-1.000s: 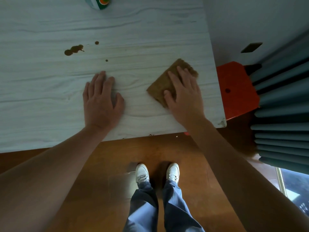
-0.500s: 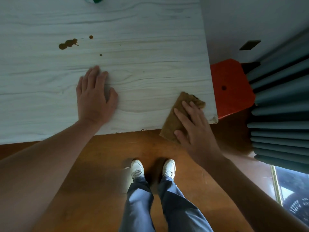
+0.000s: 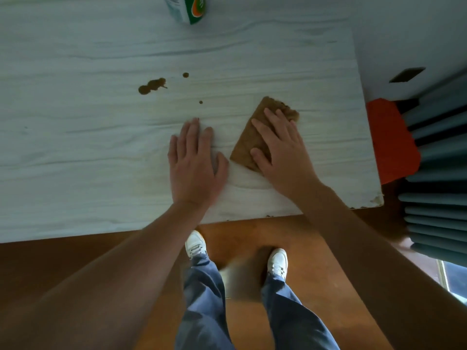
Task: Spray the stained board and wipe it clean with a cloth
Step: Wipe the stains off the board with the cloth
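A: What's nearest?

B: At six o'clock, two white sneakers and blue trousers on a brown floor. Both bare forearms reach up from the bottom corners onto the pale wood-grain board.

A: And the hands?

B: The left hand lies flat on the board at the centre, palm down, fingers spread and straight, holding nothing. Just beside it at three o'clock, the right hand presses flat on a brown cloth, fingers extended over it, not curled around it. The cloth lies on the board, one corner pointing toward one o'clock.

A: The stains?

B: Farther out, at eleven o'clock from the left hand: a brown blotch and two small brown dots near it, well apart from the cloth.

A: Any container?

B: At twelve o'clock, cut off by the top edge, the bottom of a bottle stands on the board, white with a green and orange label. Its contents can't be seen, and no writing on it is readable.

A: To the side?

B: At three o'clock, past the board's edge, an orange-red object and grey-blue pleated curtains.
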A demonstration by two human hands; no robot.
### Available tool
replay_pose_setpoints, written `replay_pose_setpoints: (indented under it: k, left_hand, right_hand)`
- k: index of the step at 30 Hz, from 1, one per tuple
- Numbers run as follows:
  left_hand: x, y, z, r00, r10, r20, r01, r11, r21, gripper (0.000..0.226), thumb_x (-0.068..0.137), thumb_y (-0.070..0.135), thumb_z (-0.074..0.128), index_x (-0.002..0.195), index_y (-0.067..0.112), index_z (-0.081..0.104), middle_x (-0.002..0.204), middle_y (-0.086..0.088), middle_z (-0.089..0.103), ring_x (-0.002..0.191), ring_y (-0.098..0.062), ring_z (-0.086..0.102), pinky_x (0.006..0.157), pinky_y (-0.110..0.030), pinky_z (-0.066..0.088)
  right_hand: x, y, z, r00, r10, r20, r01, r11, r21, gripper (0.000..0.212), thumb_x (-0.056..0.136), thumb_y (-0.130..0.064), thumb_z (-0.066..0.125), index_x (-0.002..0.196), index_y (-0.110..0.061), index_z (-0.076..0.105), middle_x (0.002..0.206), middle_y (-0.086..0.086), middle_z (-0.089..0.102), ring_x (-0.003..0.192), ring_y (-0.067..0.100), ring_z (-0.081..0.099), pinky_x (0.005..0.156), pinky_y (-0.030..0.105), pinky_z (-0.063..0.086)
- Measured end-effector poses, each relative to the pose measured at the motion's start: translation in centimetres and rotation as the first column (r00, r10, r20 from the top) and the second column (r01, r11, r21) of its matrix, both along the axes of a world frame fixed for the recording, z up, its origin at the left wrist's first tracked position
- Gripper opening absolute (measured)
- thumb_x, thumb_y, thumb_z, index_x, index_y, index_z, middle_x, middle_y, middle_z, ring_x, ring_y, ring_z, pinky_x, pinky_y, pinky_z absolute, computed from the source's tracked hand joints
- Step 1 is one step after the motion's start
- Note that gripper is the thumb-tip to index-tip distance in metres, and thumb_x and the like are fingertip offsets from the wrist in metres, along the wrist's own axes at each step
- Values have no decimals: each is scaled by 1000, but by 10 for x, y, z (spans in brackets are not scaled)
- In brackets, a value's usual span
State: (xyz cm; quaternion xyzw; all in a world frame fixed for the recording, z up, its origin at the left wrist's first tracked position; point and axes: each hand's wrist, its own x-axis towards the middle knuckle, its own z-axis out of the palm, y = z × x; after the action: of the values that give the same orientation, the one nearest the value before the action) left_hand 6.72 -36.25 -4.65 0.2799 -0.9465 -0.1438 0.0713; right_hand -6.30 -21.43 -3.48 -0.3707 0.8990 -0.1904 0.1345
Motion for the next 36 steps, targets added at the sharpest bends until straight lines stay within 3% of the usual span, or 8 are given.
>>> replay_pose_setpoints:
  k: [5,8,11,17,26,30,34,36]
  left_hand:
    - [2,-8,5,999,9,-40,-4,991,132,62,95,39,42,151,13,46,166,-10,35,157,-27,25,130,-46,13]
    - [15,-25,14,992,-84,-99,107,962,251,63,95,39,42,152,14,45,165,-10,36,155,-26,26,129,-42,12]
    - [39,-67,17,984,-147,-104,160,978,135,52,96,31,50,146,15,50,163,-13,37,153,-30,30,128,-50,18]
    - [68,-165,12,999,44,21,-45,998,33,58,99,37,43,149,8,45,165,-19,33,153,-37,28,126,-56,19]
    - [76,-176,-2,999,30,23,-28,997,-74,58,100,39,41,148,7,48,163,-18,37,152,-35,32,127,-52,21]
    - [76,-176,-2,999,32,17,-31,995,-91,57,99,38,46,148,8,49,163,-17,38,152,-34,33,127,-50,21]
    - [75,-176,0,999,35,17,-33,995,-92,58,99,39,46,149,10,49,163,-16,38,152,-33,33,127,-50,22]
    - [75,-176,-1,999,37,23,-35,996,-87,59,99,39,44,149,10,49,163,-16,38,153,-33,33,126,-51,22]
  right_hand:
    - [-13,-70,2,992,-125,-11,126,992,9,60,99,-36,49,155,-18,34,166,11,19,154,30,10,126,45,6]
    - [-12,-102,1,985,-173,-20,174,984,41,60,100,-36,47,156,-18,32,166,12,17,154,31,8,126,44,3]
    - [-8,-120,2,977,-210,-29,212,975,63,59,102,-37,44,156,-20,29,167,11,14,155,30,7,126,44,3]
    - [-7,-132,6,967,-253,-23,254,964,77,59,102,-37,45,156,-22,29,167,10,14,155,28,5,126,45,6]
    - [-16,-227,1,980,-192,-54,195,979,51,57,103,-33,42,157,-18,29,167,12,14,155,31,5,126,44,2]
    - [17,-237,-2,999,-22,-37,23,999,29,58,102,-33,44,156,-16,31,166,12,16,155,30,8,126,45,6]
    - [28,-183,2,964,262,-44,-259,963,71,59,100,-40,45,154,-19,36,165,5,23,154,24,15,125,43,17]
    - [14,-151,6,957,286,-41,-280,953,117,61,99,-46,39,154,-22,34,165,2,23,154,23,16,124,43,21]
